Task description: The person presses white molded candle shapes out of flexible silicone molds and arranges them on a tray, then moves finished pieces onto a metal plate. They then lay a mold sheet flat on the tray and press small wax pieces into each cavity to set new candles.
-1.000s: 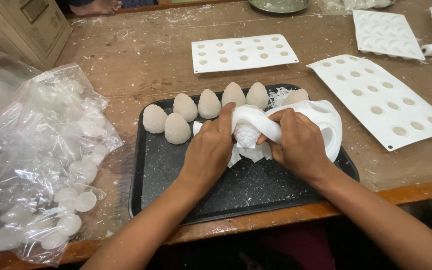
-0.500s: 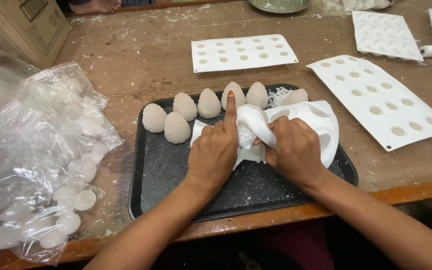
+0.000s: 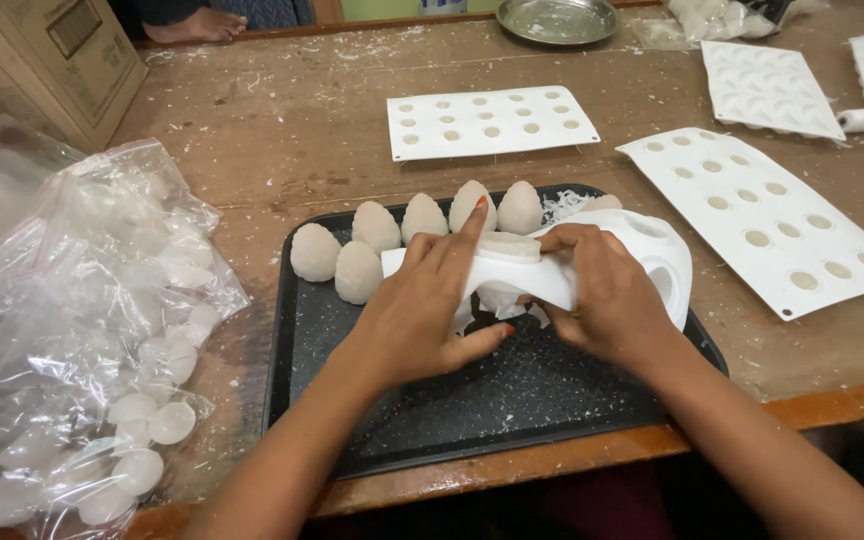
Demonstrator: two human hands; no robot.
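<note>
Wooden table (image 3: pixel 282 140) holds a black tray (image 3: pixel 472 410). Over the tray, left hand (image 3: pixel 430 305) and right hand (image 3: pixel 602 290) squeeze a bendy white mold (image 3: pixel 562 265), fingers clamped on it. White egg shapes (image 3: pixel 422 218) sit behind the mold.

Hands (image 3: pixel 512 300) hide mould (image 3: pixel 592 265) middle; plastic bag (image 3: pixel 72 330) cut off left; metal plate (image 3: pixel 558 18) cropped at top.

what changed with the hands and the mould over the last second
The left hand opened from a full wrap on the white flexible mould; its forefinger now points up along it, thumb beneath. The right hand kept its grip, folding the mould further. The egg-shaped pieces and black tray stayed put.
</note>
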